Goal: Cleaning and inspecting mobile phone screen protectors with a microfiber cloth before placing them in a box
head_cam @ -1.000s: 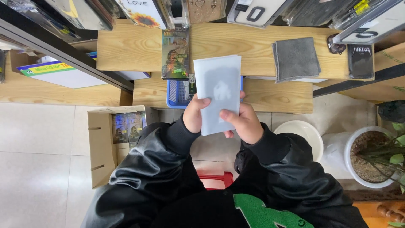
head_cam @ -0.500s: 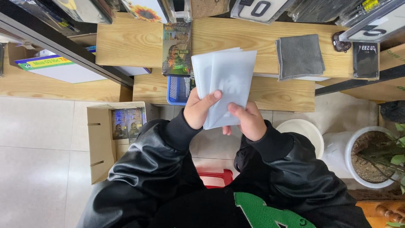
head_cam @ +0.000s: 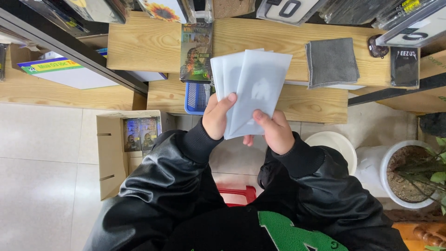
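1. The left hand (head_cam: 217, 117) and right hand (head_cam: 274, 131) both grip a fanned stack of pale translucent sleeves (head_cam: 251, 88), thumbs on top.
2. The fan hides the wooden shelf (head_cam: 139, 46) edge beyond; the blue basket (head_cam: 196, 97) just left shows partly.
3. The cardboard box (head_cam: 111, 153) below left holds blurred packets.

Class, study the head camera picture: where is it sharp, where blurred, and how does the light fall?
Head view: even, soft light, no hard shadows; the pale sleeves fanned between left hand and right hand look sharp; the black jacket shows soft highlights on its folds; shelf items at the top edge are cropped and steeply angled.
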